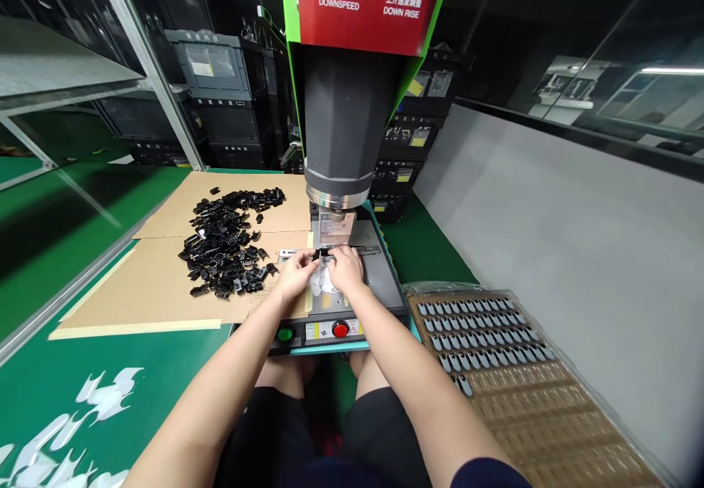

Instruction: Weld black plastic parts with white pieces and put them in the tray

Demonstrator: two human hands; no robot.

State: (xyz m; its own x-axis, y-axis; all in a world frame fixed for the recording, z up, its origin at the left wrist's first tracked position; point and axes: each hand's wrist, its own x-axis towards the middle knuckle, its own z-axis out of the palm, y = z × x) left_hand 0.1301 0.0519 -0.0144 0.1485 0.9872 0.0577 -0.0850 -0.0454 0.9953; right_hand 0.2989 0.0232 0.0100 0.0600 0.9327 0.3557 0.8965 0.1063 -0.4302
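Both of my hands meet at the fixture under the press head [338, 191]. A small black plastic part [322, 252] sits between the fingertips of my left hand [298, 271] and my right hand [346, 268]. My left fingers pinch its left side. The right hand has its fingers bent down onto the right side of the same spot, and its grip is partly hidden. Just below lie white film pieces [323, 282] on the machine base. A metal bar [369, 250] runs crosswise behind my hands.
Left of the machine, a heap of black plastic parts [220, 246] lies on cardboard [126, 290]. White cut pieces [110, 396] are scattered at lower left. A tray [528, 407] with rows of grey parts stands at right. Green [284, 334] and red buttons [339, 329] face me.
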